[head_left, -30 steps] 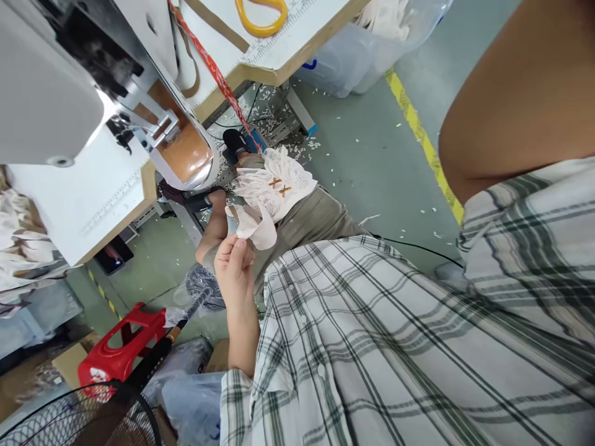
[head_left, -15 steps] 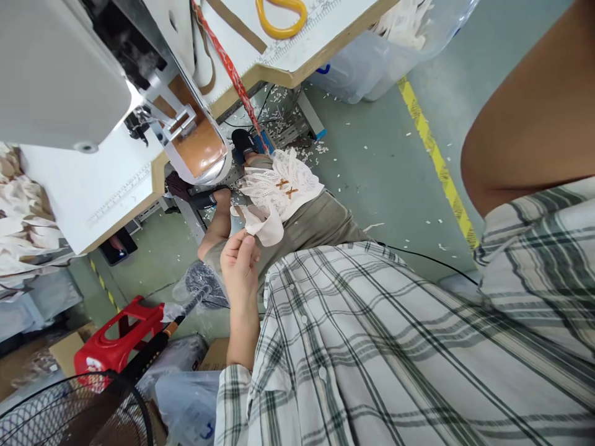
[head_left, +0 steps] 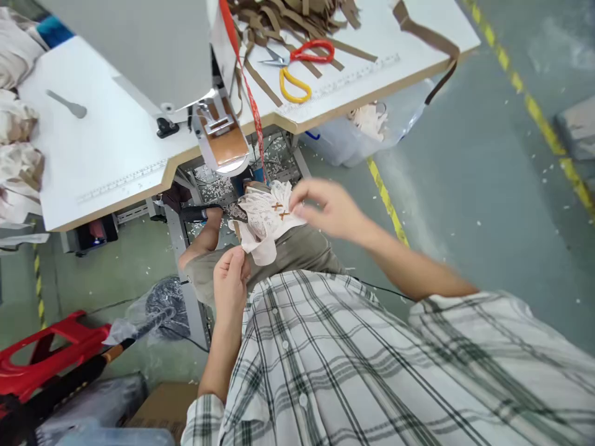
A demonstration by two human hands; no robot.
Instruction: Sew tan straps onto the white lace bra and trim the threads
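From my remote seat I have the white lace fabric piece draped over the wearer's olive shorts, with two brown cross-shaped stitches on it. My left grip is closed in a pinch on a white flap at the near left end of it. My right grip is blurred, its fingers curled at the right edge of the lace; I cannot tell whether they grasp it or only hover there.

Straight ahead of the left grip, and apart from it, I see the narrow arm of the sewing machine with its brown plate. A red strap hangs beside it, down towards the lace. Beyond both grips runs the white table, with a pile of white fabric on its far left. Ahead of the right grip, on that table, lie scissors with one red and one yellow handle loop, among brown strips. Below the table edge there sits a clear plastic bin. Well behind and left of the left grip stands a red stool.
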